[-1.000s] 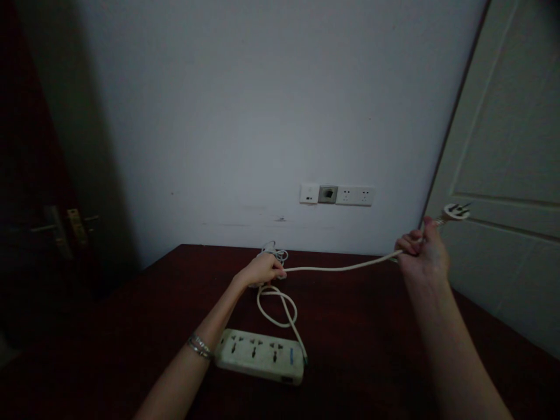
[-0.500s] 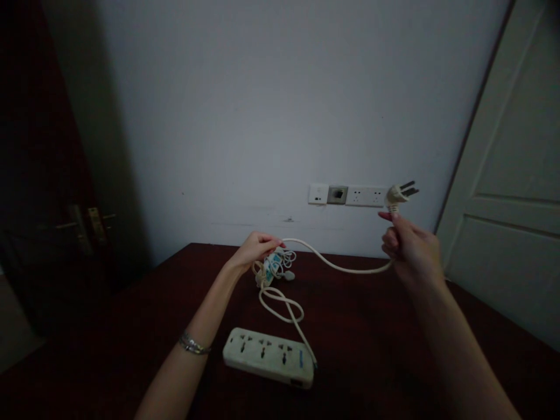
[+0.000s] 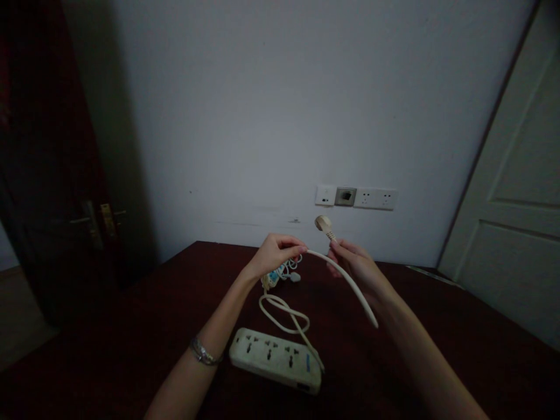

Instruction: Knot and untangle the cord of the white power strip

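A white power strip (image 3: pixel 275 360) lies on the dark red table (image 3: pixel 109 338) in front of me. Its white cord (image 3: pixel 284 312) loops on the table and rises to my hands. My left hand (image 3: pixel 275 254) is closed on the cord above a small tangle of thinner white cable (image 3: pixel 284 272). My right hand (image 3: pixel 356 265) is closed on the cord just below its plug (image 3: pixel 324 223), which points up and left. A loop of the cord (image 3: pixel 356 291) arcs between both hands and hangs over my right forearm.
A row of white wall sockets (image 3: pixel 356 197) sits on the wall above the table's far edge. A pale door (image 3: pixel 516 204) stands at the right. A dark door with a metal handle (image 3: pixel 94 221) is at the left.
My right hand has swung left with the plug, from far right to close beside my left hand. The cord between them went from taut to a slack loop. The view shifted slightly right.
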`<state>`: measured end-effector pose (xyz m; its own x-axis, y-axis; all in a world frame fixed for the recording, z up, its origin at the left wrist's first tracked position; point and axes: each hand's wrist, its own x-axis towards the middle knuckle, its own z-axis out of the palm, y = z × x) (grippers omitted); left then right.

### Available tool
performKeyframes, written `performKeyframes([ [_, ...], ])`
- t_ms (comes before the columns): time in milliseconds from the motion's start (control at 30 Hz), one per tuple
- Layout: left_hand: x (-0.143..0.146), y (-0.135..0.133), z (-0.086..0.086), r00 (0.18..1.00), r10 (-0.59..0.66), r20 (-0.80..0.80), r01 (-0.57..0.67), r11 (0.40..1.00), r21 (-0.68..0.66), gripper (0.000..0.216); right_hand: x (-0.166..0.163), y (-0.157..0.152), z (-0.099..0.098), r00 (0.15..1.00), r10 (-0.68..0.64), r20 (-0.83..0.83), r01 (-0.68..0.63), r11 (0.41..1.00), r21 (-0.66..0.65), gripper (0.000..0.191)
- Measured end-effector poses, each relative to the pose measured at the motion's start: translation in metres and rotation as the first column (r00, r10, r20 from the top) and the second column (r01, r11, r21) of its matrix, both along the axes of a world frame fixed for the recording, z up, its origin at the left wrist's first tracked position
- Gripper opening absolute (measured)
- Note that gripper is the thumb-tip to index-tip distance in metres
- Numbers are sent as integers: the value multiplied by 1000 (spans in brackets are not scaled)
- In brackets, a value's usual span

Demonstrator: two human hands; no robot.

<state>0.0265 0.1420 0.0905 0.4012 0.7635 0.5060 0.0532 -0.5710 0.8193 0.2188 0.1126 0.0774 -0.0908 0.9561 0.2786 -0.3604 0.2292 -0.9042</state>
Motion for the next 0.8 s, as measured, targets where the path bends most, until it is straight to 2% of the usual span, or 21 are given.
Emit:
performKeyframes([
  [100, 8, 2, -6, 1000, -2, 3, 2, 1000, -11, 26, -13, -2, -3, 996, -62, -70, 68, 995, 79, 29],
  [167, 11, 3, -10, 1000, 0, -20, 0, 1000, -16, 26, -17, -5, -4, 994, -59, -95, 74, 985, 156, 30],
  [267, 13, 5, -13, 999, 16, -36, -16, 1000, -2, 29, -19, -7, -5, 995, 17, -102, 7, 974, 225, 31],
  [367, 13, 9, -17, 998, 47, -36, -47, 999, 7, 34, -20, -7, -7, 992, 95, -81, -74, 969, 235, 26],
  [433, 11, 14, -19, 997, 42, -61, -42, 999, 7, 34, -20, -7, -7, 990, 106, -90, -81, 966, 246, 23],
  [533, 4, 22, -21, 992, 24, -125, -17, 998, 56, 33, -17, -11, -1, 987, 90, -131, -51, 961, 271, 22],
  [700, -12, 35, -22, 944, 229, -237, -176, 959, 224, 39, -1, -21, 17, 979, 24, -205, 41, 950, 309, 21],
  [800, -15, 40, -29, 937, 208, -281, -159, 970, 186, 50, 12, -24, 24, 971, 15, -238, 63, 946, 319, 22],
])
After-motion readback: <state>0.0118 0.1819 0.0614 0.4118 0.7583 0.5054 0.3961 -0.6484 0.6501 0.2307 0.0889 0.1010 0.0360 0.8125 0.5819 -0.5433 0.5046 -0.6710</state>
